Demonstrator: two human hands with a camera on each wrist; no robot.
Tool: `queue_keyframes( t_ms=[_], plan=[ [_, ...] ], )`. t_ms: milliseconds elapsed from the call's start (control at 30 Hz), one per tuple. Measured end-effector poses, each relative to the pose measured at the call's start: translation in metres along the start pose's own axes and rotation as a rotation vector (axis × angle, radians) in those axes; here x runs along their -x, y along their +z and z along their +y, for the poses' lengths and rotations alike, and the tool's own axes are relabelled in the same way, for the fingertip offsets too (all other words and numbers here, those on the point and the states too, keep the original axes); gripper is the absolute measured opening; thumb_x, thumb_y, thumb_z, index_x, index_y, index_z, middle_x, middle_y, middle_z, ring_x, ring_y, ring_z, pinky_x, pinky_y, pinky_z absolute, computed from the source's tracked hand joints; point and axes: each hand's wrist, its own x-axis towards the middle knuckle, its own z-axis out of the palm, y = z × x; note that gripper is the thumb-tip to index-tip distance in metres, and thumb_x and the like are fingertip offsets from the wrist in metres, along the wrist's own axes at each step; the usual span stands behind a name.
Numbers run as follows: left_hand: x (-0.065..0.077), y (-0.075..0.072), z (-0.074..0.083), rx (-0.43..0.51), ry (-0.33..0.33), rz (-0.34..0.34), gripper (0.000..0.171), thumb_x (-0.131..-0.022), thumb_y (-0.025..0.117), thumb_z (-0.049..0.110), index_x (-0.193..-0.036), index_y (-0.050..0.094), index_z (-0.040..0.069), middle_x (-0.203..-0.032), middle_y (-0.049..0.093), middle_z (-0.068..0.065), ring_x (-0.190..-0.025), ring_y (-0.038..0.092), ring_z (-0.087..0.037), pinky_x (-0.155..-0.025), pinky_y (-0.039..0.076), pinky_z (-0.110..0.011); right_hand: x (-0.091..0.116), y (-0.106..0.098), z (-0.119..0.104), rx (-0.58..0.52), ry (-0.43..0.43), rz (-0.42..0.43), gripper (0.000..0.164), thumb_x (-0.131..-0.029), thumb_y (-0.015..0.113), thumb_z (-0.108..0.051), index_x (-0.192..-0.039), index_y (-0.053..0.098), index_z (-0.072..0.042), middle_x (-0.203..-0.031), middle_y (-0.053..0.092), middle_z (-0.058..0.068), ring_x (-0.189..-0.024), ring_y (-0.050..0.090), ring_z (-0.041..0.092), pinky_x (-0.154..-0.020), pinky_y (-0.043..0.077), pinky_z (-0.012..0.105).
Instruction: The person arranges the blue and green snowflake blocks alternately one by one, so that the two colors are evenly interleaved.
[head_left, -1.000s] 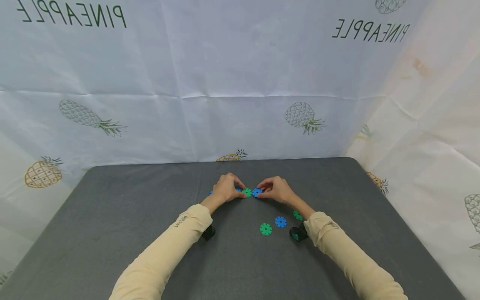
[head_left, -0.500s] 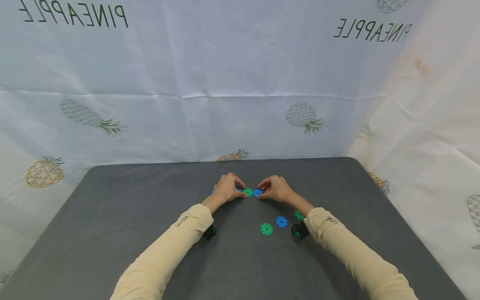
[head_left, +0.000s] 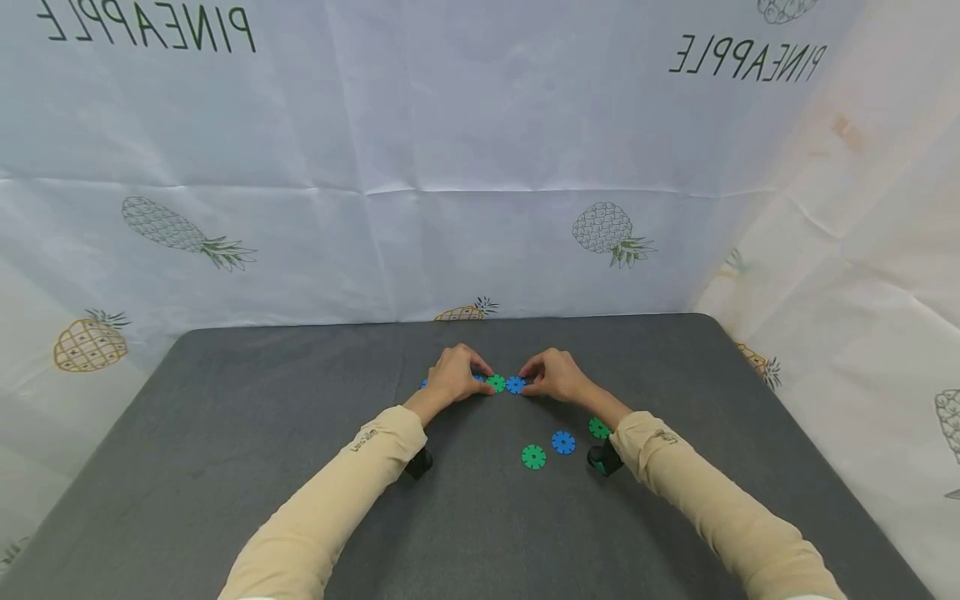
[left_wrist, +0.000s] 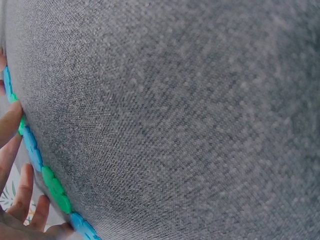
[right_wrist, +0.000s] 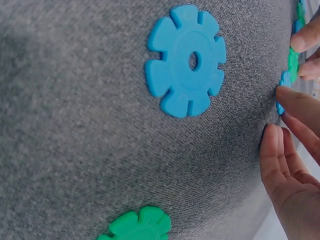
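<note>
A row of flat, notched plastic discs lies across the far part of the table, blue and green by turns. My left hand (head_left: pixel 453 375) pinches a green notched disc (head_left: pixel 496 384) at its left edge between thumb and index finger. Beneath and behind that hand, more of the row is hidden in the head view; the left wrist view shows another green disc (left_wrist: pixel 56 190) and a blue disc (left_wrist: pixel 33 148) there. At the right end sits a blue notched disc (head_left: pixel 515 385), right up against the green one. My right hand (head_left: pixel 558 377) holds its right edge with thumb and forefinger.
Closer to me lie a loose green disc (head_left: pixel 533 457), a loose blue disc (head_left: pixel 563 442) and another green disc (head_left: pixel 598 427) by the right wrist. Further green shows beside the black wrist camera (head_left: pixel 604 458). A pineapple-print curtain (head_left: pixel 480 250) hangs behind the grey table (head_left: pixel 300 500).
My right fingers have slid slightly right to the blue disc's outer edge, so more of it shows. The left hand stays on the green disc.
</note>
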Motion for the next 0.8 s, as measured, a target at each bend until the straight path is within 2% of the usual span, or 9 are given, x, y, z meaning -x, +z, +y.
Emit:
queue_keyframes(
  t_ms=[300,600,800],
  plan=[
    [-0.0014,0.0001,0.0005,-0.007,-0.010,-0.009,0.016,-0.076,0.083,0.029,-0.090,0.078,0.022,-0.128,0.056,-0.006,-0.115,0.053,-0.027,-0.087,0.044,-0.054,-0.0011,0.0007,-0.0009,-0.004,0.000,0.010,0.021,-0.079,0.079,-0.009,-0.097,0.074,0.001,-0.082,0.070,0.007,-0.060,0.057,0.007,-0.056,0.047,0.023],
    [-0.0021,0.0000,0.0009,-0.050,0.038,-0.002,0.018,-0.075,0.084,0.029,-0.090,0.079,0.022,-0.116,0.064,-0.003,-0.105,0.060,-0.026,-0.081,0.048,-0.054,0.0013,0.0007,-0.0008,-0.003,-0.014,0.015,0.021,-0.079,0.079,-0.009,-0.096,0.074,0.000,-0.081,0.070,0.006,-0.061,0.059,0.008,-0.056,0.048,0.023],
    [-0.0002,-0.0011,0.0025,-0.085,0.054,-0.023,0.018,-0.076,0.083,0.028,-0.092,0.078,0.020,-0.120,0.060,-0.005,-0.113,0.054,-0.029,-0.086,0.046,-0.056,0.0026,0.0012,0.0005,-0.009,-0.019,0.014,0.020,-0.080,0.078,-0.009,-0.097,0.073,0.000,-0.085,0.070,0.007,-0.062,0.058,0.008,-0.056,0.048,0.023]
  ],
)
